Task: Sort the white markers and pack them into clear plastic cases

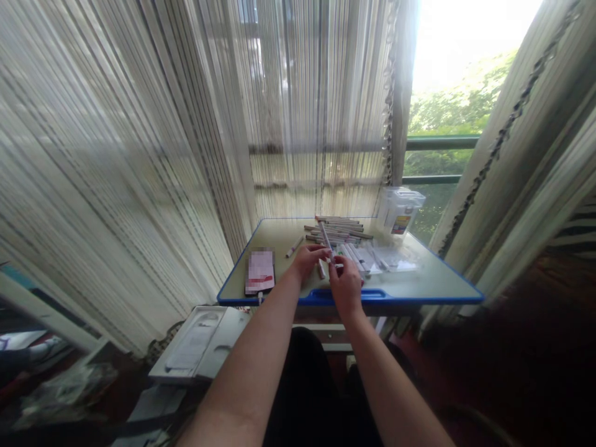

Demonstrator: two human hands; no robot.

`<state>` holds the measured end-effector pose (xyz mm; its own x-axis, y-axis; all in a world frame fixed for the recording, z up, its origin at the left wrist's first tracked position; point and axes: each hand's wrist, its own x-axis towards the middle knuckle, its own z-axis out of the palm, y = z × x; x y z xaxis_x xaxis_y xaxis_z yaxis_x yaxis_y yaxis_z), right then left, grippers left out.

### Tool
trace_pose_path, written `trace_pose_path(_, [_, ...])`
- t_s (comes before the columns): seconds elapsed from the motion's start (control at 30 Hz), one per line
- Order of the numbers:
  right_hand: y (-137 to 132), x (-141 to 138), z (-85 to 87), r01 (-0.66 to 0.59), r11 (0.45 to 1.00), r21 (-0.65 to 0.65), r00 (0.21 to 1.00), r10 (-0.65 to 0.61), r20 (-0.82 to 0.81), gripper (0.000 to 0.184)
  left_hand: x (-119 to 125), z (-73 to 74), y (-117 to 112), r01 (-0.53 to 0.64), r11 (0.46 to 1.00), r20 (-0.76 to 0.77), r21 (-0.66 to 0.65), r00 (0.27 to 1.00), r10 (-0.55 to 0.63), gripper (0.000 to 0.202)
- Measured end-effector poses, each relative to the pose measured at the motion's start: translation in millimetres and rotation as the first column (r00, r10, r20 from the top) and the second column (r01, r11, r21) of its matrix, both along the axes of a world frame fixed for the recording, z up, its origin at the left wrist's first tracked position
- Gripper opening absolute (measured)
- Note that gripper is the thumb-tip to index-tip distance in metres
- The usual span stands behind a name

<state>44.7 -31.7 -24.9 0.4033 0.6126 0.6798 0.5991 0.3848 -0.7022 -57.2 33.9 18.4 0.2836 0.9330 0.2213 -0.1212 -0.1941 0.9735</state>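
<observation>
My left hand (309, 259) and my right hand (346, 280) meet over the near part of the table. Between their fingertips is a slim white marker (325, 234), tilted with its far end pointing away from me. Both hands are closed on its near end, and the fingers partly hide it. Another marker (321, 269) lies just beneath, between the hands. To the left, a single marker (294, 247) rests by itself. Beyond my fingers lies a loose pile of markers (342, 227). Several white markers (357, 256) lie by a clear plastic tray (403, 259) right of my hands.
The small table (437, 282) has a blue edge and a blue front groove (372, 293). A phone (261, 268) with a cable lies at its left. A clear plastic box (401, 210) stands at the back right. An open white box (198, 341) sits below left. Curtains (316, 93) hang behind.
</observation>
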Motion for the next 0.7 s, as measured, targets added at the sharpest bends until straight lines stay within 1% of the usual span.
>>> trace_pose_path(0.1, [-2, -2, 0.9, 0.021, 1.000, 0.022, 1.000, -0.021, 0.000, 0.026, 0, -1.7, 2, 0.022, 1.000, 0.007, 0.001, 1.000, -0.022, 0.020])
trace_pose_path(0.17, [-4, -3, 2.0, 0.038, 0.997, 0.060, 0.999, -0.038, 0.001, 0.026, 1, -3.7, 5, 0.008, 1.000, 0.015, 0.002, 1.000, -0.008, 0.023])
trace_pose_path(0.23, [-7, -2, 2.6, 0.047, 0.993, 0.107, 0.999, -0.048, 0.003, 0.026, 1, -5.3, 9, -0.056, 0.998, 0.025, 0.012, 0.998, 0.056, 0.027])
trace_pose_path(0.27, [-9, 0, 2.5, 0.044, 0.991, 0.126, 0.999, -0.045, 0.006, 0.026, 0, -5.6, 11, -0.106, 0.994, 0.024, 0.021, 0.994, 0.105, 0.029])
trace_pose_path(0.33, [-13, 4, 1.3, 0.024, 0.989, 0.148, 0.999, -0.027, 0.020, 0.025, 0, -5.2, 12, -0.196, 0.979, -0.005, 0.047, 0.980, 0.197, 0.033])
trace_pose_path(0.37, [-16, 7, 0.5, 0.009, 0.988, 0.152, 0.999, -0.015, 0.034, 0.024, 0, -4.4, 12, -0.222, 0.973, -0.026, 0.065, 0.974, 0.224, 0.034])
trace_pose_path(0.4, [-19, 11, -0.3, 0.000, 0.987, 0.162, 0.999, -0.008, 0.049, 0.023, -1, -3.4, 11, -0.226, 0.971, -0.047, 0.084, 0.972, 0.230, 0.036])
trace_pose_path(0.47, [-23, 18, -0.9, -0.011, 0.983, 0.185, 0.997, -0.003, 0.078, 0.020, 0, -1.3, 7, -0.186, 0.975, -0.087, 0.125, 0.977, 0.197, 0.040])
trace_pose_path(0.53, [-25, 27, 1.5, -0.011, 0.977, 0.214, 0.995, -0.010, 0.098, 0.018, 2, 0.4, 5, -0.142, 0.976, -0.114, 0.163, 0.980, 0.162, 0.043])
trace_pose_path(0.57, [-25, 32, 4.1, -0.011, 0.974, 0.227, 0.995, -0.013, 0.103, 0.017, 3, 0.9, 5, -0.141, 0.975, -0.122, 0.174, 0.979, 0.163, 0.045])
trace_pose_path(0.6, [-24, 38, 7.6, -0.010, 0.970, 0.242, 0.994, -0.017, 0.108, 0.016, 5, 1.3, 6, -0.163, 0.970, -0.088, 0.179, 0.980, 0.181, 0.049])
trace_pose_path(0.7, [-20, 59, 20.3, -0.005, 0.956, 0.292, 0.993, -0.029, 0.112, 0.015, 12, 3.0, 13, -0.217, 0.967, 0.047, 0.133, 0.976, 0.213, 0.058])
